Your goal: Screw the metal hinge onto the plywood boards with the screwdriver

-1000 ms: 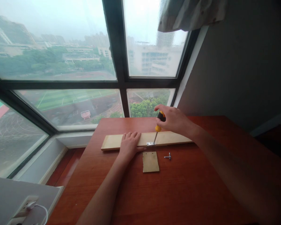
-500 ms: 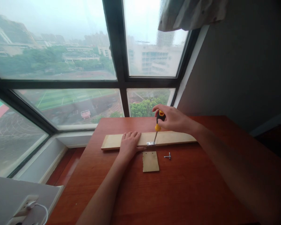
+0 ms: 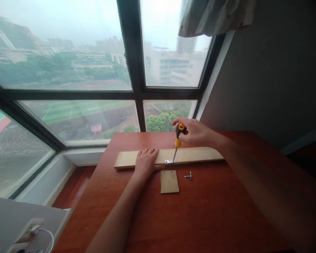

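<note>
A long pale wooden board [image 3: 195, 154] lies across the table. My left hand [image 3: 146, 162] rests on it left of centre, fingers flat on top and thumb stretched along the front edge. Just right of that thumb, a small silver hinge [image 3: 169, 161] sits at the board's front edge. My right hand [image 3: 196, 130] is closed around the handle of a black-and-yellow screwdriver [image 3: 178, 143]. The screwdriver stands nearly upright, its tip at the right end of the hinge. Whether a screw is under the tip is too small to tell.
In front of the board lie a small wooden panel [image 3: 169, 182] with two holes near its top edge and several small screws [image 3: 189, 175]. The reddish-brown table [image 3: 213, 218] reaches a large window [image 3: 102, 121]. A plugged-in white cable [image 3: 48, 232] is at lower left.
The screwdriver's handle has turned slightly in my right hand, with its tip still at the hinge. My left hand and the board look unmoved.
</note>
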Demonstrator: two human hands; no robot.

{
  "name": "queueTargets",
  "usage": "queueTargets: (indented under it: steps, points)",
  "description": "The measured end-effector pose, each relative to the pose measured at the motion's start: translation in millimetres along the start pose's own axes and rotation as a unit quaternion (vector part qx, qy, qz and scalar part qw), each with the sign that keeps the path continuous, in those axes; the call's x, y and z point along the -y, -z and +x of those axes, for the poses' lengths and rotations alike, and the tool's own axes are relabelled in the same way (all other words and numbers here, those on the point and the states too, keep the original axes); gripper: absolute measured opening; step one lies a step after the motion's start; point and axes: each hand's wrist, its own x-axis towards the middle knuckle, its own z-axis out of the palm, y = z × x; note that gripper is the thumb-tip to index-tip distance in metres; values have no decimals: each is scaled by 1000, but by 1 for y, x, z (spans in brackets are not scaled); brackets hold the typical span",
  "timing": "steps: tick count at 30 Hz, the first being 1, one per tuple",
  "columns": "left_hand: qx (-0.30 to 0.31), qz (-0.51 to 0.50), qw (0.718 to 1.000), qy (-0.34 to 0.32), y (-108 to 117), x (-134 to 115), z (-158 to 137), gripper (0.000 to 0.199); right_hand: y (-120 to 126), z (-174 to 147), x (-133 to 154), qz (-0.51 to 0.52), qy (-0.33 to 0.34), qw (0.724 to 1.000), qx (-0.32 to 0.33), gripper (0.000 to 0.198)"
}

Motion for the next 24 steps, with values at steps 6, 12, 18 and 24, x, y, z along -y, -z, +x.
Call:
queueTargets:
  steps: [6, 12, 18, 24]
  points:
    - [2, -5, 1000, 0, -1, 0, 0, 64, 2, 0, 11, -181, -103, 977, -38, 42]
    - [4, -9, 1000, 2, 0, 0, 0, 67, 8, 3, -2, 24, 27, 999, 35, 24]
    - [5, -8, 1000, 3, 1, 0, 0, 70, 7, 1, 6, -79, -70, 994, 2, 35]
    - [-2, -8, 1000, 0, 1, 0, -1, 63, 4, 3, 6, -74, -48, 996, 10, 23]
